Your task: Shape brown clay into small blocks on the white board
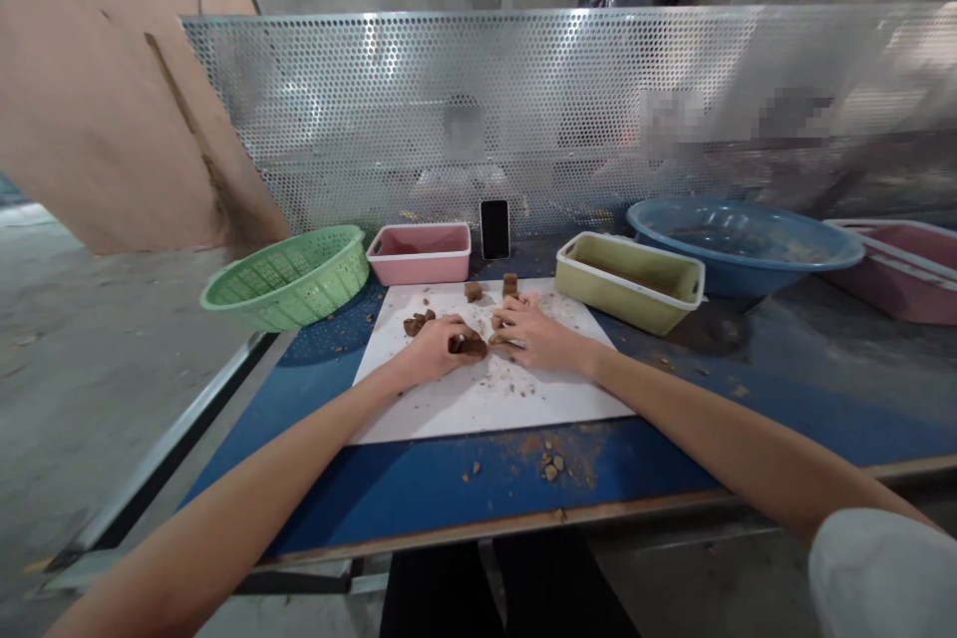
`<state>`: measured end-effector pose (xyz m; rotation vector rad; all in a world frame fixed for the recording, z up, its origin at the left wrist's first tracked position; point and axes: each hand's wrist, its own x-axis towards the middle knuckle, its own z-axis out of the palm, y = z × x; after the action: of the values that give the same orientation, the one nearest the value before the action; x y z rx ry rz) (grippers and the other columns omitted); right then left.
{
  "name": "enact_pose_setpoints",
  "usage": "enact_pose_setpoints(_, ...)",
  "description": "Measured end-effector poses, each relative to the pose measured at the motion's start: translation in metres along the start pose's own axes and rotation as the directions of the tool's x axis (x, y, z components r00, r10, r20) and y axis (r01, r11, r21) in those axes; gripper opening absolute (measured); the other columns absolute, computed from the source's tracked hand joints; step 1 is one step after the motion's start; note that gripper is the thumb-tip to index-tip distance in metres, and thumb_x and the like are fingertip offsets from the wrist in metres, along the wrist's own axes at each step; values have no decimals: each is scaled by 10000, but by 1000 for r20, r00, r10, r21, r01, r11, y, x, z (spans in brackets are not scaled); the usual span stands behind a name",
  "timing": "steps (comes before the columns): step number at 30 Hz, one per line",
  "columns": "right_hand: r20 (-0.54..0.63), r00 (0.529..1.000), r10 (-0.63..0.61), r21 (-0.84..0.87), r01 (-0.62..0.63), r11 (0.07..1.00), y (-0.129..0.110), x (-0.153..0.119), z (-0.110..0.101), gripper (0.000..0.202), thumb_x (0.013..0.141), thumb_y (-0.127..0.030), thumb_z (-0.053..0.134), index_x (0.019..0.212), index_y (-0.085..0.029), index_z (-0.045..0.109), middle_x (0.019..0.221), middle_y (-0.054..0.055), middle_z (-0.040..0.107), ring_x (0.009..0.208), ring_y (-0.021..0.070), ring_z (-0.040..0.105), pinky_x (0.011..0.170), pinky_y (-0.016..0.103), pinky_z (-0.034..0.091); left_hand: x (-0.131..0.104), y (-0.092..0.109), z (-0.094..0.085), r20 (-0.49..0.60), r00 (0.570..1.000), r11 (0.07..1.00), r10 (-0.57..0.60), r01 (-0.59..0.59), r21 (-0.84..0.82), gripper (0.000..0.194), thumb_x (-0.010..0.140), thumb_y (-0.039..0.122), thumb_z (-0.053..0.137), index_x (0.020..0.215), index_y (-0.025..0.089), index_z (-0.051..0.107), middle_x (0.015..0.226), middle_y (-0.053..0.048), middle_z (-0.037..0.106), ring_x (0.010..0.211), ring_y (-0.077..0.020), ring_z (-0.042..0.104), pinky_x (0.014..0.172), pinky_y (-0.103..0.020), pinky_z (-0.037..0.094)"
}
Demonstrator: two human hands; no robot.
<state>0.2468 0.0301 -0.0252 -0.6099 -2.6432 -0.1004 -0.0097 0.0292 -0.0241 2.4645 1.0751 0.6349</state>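
Note:
A white sheet (419, 422) lies before me on the blue table, with brown crumbs scattered over it. On its left half my left hand (436, 349) curls its fingers and thumb around a dark brown clay-like lump (471, 347). My right hand (539, 332) is just to the right, its fingers bent and its fingertips close to that lump. Something small and pale shows under the right fingers, too small to name. Beyond the hands stand two brown blocks (474, 291), one nearly behind my right fingers. Several broken brown pieces (419, 322) lie left of my left hand.
Along the back are a green basket (291, 281), a pink bin (420, 267), an upright phone-like device (494, 229), a yellow-green bin (632, 284), a blue basin (740, 237) and another pink bin (908, 274). Behind rises a perforated metal panel (419, 70). Crumbs (551, 466) lie near the front edge.

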Motion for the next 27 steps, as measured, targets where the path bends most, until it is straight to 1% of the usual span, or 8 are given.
enact_pose_setpoints(5, 41, 999, -22, -32, 23, 999, 4, 1, 5, 201, 1069, -223, 555, 974, -212, 732, 1097, 90, 662, 1083, 266, 462, 916, 429, 267, 0, -1, 0, 17, 1000, 1000, 10, -10, 0, 203, 851, 346, 810, 975, 187, 795, 1006, -73, 718, 864, -214, 682, 808, -336, 501)
enact_pose_setpoints(11, 6, 1000, 7, -22, -7, 1000, 6, 0, 0, 195, 1059, -191, 556, 956, -205, 721, 1054, 79, 661, 1048, 253, 465, 918, 429, 274, 0, -1, -1, 16, 1000, 1000, -6, 6, -15, 215, 839, 357, 822, 978, 196, 796, 1008, -63, 725, 843, -206, 681, 776, -316, 497)
enact_pose_setpoints(14, 49, 999, -18, -24, 19, 1000, 3, 2, 1, 153, 1024, -145, 584, 972, -206, 715, 1076, 80, 653, 1064, 257, 463, 920, 419, 292, 0, -1, 0, 13, 1000, 1000, -1, 2, -10, 213, 835, 356, 826, 977, 199, 798, 1000, -62, 727, 850, -209, 687, 797, -318, 502)
enact_pose_setpoints(17, 77, 997, -18, -7, 19, 1000, 1, 4, 4, 169, 992, -87, 588, 991, -206, 708, 1113, 81, 645, 1088, 257, 465, 907, 401, 308, 0, -2, 0, 8, 1000, 1000, 17, -16, -19, 203, 841, 353, 821, 974, 200, 801, 1004, -65, 731, 862, -209, 693, 825, -319, 508)
enact_pose_setpoints(19, 79, 997, -19, -11, 20, 1000, 1, 3, 5, 163, 1010, -105, 585, 1014, -210, 709, 1140, 84, 644, 1096, 259, 467, 901, 396, 313, 1, -1, 0, 8, 1000, 999, 28, -28, -25, 204, 849, 359, 813, 975, 198, 802, 1009, -68, 734, 868, -208, 696, 833, -319, 507)
enact_pose_setpoints(22, 66, 997, -28, -34, 31, 999, 0, 2, 2, 172, 1072, -195, 553, 1010, -205, 712, 1123, 95, 652, 1083, 263, 473, 905, 406, 321, 0, 0, -1, 8, 1000, 1000, 27, -27, -7, 207, 851, 366, 808, 964, 193, 797, 1001, -70, 733, 864, -209, 692, 821, -319, 501)
enact_pose_setpoints(25, 0, 999, 50, -12, -50, 999, -3, 1, -1, 243, 1103, -275, 526, 956, -189, 699, 1042, 101, 663, 1061, 268, 494, 922, 432, 330, -1, 1, -2, 9, 1000, 1000, 12, -12, -1, 208, 842, 353, 814, 978, 197, 794, 996, -62, 730, 852, -205, 683, 803, -317, 494)
enact_pose_setpoints(27, -42, 994, 101, 49, -99, 994, -5, 2, -1, 263, 1109, -315, 523, 946, -191, 687, 1022, 98, 666, 1072, 272, 511, 951, 450, 343, -1, 1, -2, 11, 1000, 1000, 13, -13, -7, 206, 844, 349, 812, 987, 202, 794, 988, -56, 726, 851, -203, 678, 800, -317, 491)
